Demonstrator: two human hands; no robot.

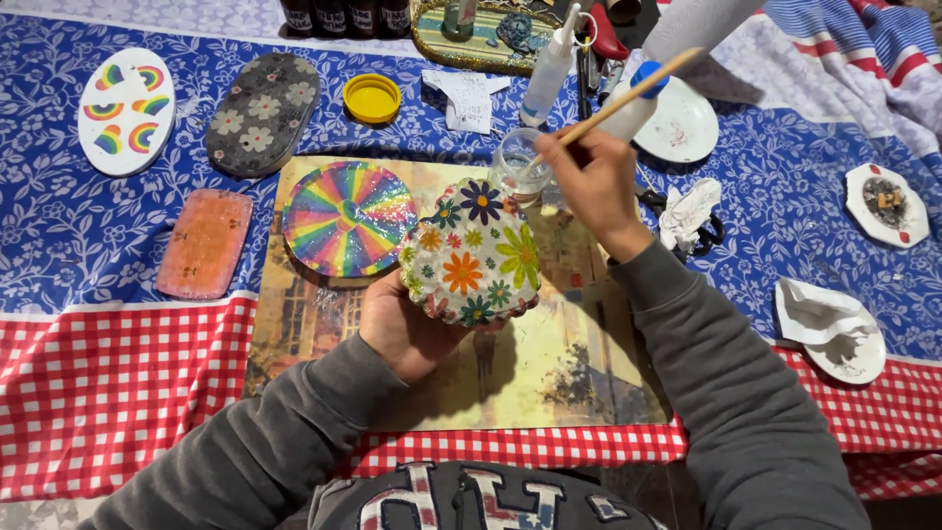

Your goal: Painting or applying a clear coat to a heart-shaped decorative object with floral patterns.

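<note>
The left hand [404, 329] cupped the flower-painted disc [471, 253] over the picture mat [549, 373], while the right hand [589, 182] pinched 1 wooden brush [628, 96] dipping into the glass cup [517, 162]; load lightly, then stroke evenly.

**A:** so what's the person actually wearing? only seeing arms here

**B:** dark grey sweatshirt, soft fleecy-looking fabric, long sleeves with ribbed cuffs sitting right at the wrists. left hand [400, 329] and right hand [589, 182] are both bare, no gloves, no rings or watch showing.

**A:** anything on the chest?

**B:** yeah, big block letters in a red, white and blue pattern, probably stitched on, but it's cut off at the bottom edge.
</note>
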